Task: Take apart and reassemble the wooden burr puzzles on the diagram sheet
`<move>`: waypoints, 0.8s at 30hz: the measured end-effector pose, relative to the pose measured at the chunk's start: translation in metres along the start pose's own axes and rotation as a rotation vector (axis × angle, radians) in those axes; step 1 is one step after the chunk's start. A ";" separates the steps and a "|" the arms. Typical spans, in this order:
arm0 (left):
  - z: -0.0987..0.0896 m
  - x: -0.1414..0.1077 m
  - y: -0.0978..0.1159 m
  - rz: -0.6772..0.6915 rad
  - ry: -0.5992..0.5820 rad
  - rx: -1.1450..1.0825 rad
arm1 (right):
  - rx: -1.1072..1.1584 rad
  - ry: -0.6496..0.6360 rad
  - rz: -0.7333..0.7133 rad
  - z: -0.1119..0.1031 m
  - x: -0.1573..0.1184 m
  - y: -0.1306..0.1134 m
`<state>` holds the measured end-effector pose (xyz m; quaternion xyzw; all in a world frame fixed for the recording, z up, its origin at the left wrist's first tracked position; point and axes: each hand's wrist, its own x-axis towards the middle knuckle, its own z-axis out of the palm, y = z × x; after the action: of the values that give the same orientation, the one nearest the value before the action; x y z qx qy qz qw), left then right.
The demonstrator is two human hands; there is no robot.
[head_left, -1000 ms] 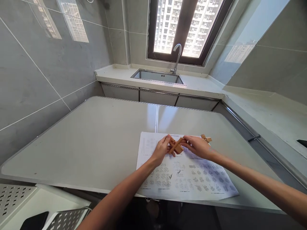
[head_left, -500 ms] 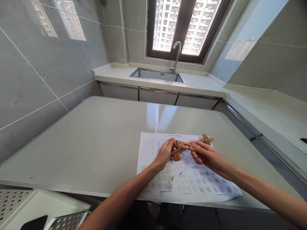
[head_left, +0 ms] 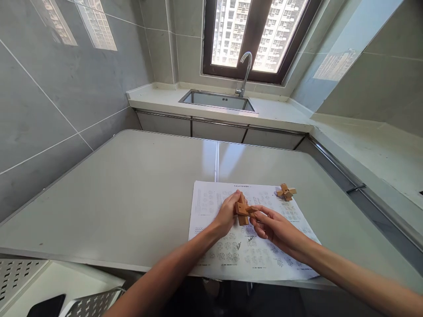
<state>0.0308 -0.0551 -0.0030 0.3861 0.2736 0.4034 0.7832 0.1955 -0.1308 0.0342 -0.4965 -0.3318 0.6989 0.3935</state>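
My left hand (head_left: 227, 215) is closed around one side of a wooden interlocking puzzle (head_left: 242, 211) made of crossed, notched bars. From the right, my right hand (head_left: 268, 222) pinches a wooden bar (head_left: 252, 209) of the same brown wood, which meets the puzzle's right side. How deep the bar sits among the other pieces is hidden by the fingers. Both hands are above a printed sheet (head_left: 220, 248) with rows of small diagrams. On the sheet's far right corner rests a second wooden puzzle (head_left: 286, 192), its bars crossed and fitted together.
The sheet lies on a pale table (head_left: 109, 198) with a seam. Beyond it are a counter with a sink (head_left: 218, 100), a tap (head_left: 245, 72) and a window. At lower left, a dark phone-like object (head_left: 46, 306) lies near white perforated panels (head_left: 20, 279).
My right hand has moved left, bringing the slotted bar against the puzzle. The puzzle in my left hand has turned. The second puzzle, partly covered before, is now in full view.
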 end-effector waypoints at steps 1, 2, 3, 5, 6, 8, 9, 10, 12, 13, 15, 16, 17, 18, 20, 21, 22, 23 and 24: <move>0.000 0.000 0.001 0.003 0.005 -0.018 | 0.009 0.007 -0.011 0.000 0.002 0.001; 0.000 0.000 0.001 -0.003 0.003 -0.030 | 0.015 0.012 -0.022 0.000 0.003 0.002; 0.000 0.000 0.002 -0.016 -0.004 -0.032 | 0.022 0.015 -0.031 -0.001 0.005 0.002; 0.000 -0.001 0.003 -0.043 -0.016 -0.021 | 0.053 0.029 -0.041 -0.002 0.007 0.002; 0.001 -0.002 0.003 -0.048 -0.011 -0.016 | 0.077 0.034 -0.039 -0.002 0.008 0.002; 0.002 -0.003 0.002 -0.022 0.038 -0.023 | 0.140 0.037 -0.027 -0.002 0.009 0.004; 0.003 -0.003 0.002 0.002 0.074 -0.039 | 0.173 0.036 -0.022 -0.001 0.010 0.005; 0.005 -0.003 0.001 0.029 0.112 -0.061 | 0.202 0.032 -0.017 0.000 0.011 0.007; 0.007 -0.003 0.000 0.075 0.172 -0.100 | 0.236 0.024 -0.010 0.003 0.012 0.011; 0.007 -0.003 0.000 0.087 0.191 -0.110 | 0.241 0.021 -0.009 0.005 0.013 0.013; 0.006 -0.002 0.000 0.089 0.209 -0.115 | 0.239 0.013 -0.014 0.008 0.014 0.015; 0.005 -0.002 0.000 0.083 0.214 -0.116 | 0.234 0.009 -0.023 0.010 0.014 0.016; 0.004 -0.001 0.000 0.075 0.219 -0.121 | 0.229 0.005 -0.033 0.011 0.015 0.016; 0.003 -0.001 0.000 0.066 0.223 -0.129 | 0.225 0.002 -0.041 0.011 0.015 0.016; 0.000 0.000 -0.001 0.056 0.225 -0.147 | 0.227 0.002 -0.049 0.012 0.014 0.016; -0.001 0.000 -0.001 0.052 0.223 -0.157 | 0.236 0.009 -0.048 0.013 0.014 0.016; -0.001 0.000 -0.001 0.046 0.217 -0.165 | 0.249 0.022 -0.046 0.014 0.014 0.017; 0.000 0.000 -0.002 0.038 0.210 -0.173 | 0.261 0.039 -0.040 0.015 0.014 0.020; 0.001 -0.001 -0.002 0.026 0.204 -0.181 | 0.274 0.060 -0.036 0.016 0.013 0.022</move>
<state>0.0318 -0.0570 -0.0037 0.2742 0.3093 0.4737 0.7777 0.1726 -0.1309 0.0141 -0.4528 -0.2300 0.7153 0.4800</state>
